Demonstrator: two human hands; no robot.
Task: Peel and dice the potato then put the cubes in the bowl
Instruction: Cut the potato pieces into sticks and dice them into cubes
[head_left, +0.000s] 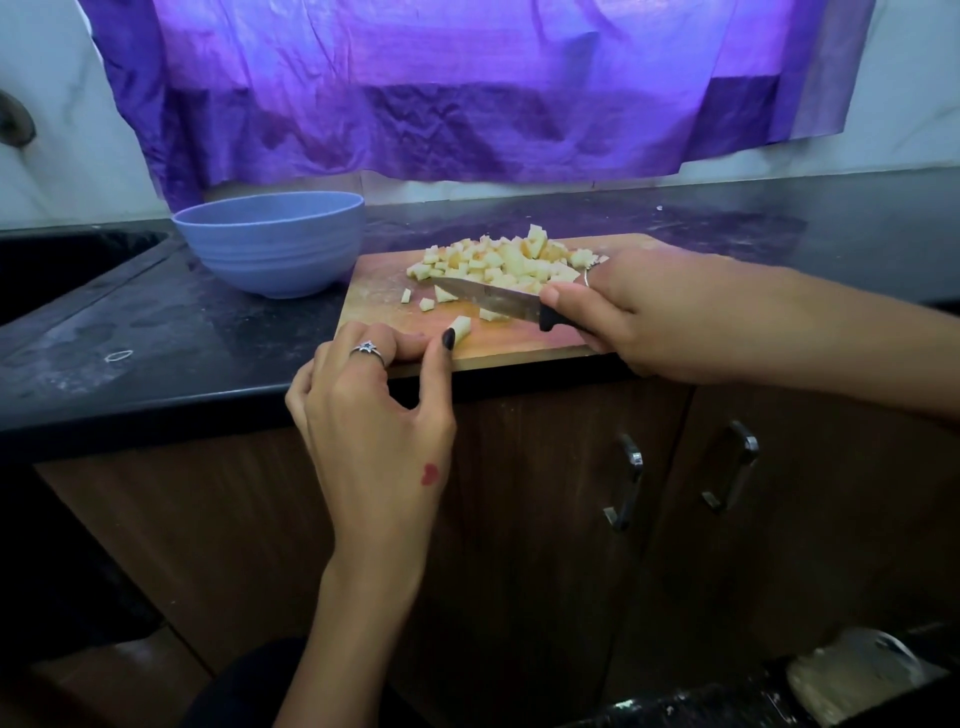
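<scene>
Dozens of potato cubes (498, 260) heap mid-frame on the cutting board (519, 345); the bowl (270, 244), upper left, seems empty. Right hand (639, 312) grips the knife (493, 299); sweeping could scatter cubes. Left hand (374, 405) touches a stray cube (460, 327) near the blade.

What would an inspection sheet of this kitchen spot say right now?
Surface: black countertop, dusty and smudged; wooden cutting board at its front edge.
Job's things: heap of potato cubes on the board, a few strays nearer; blue bowl left of the board, contents hidden.
Clutter: nothing seen.
Hands: right hand grips the knife, blade lying across the board; left hand touches a stray cube.
Cables: nothing seen.
Surroundings: purple cloth on the wall, dark sink at left, brown cabinet doors below.
</scene>
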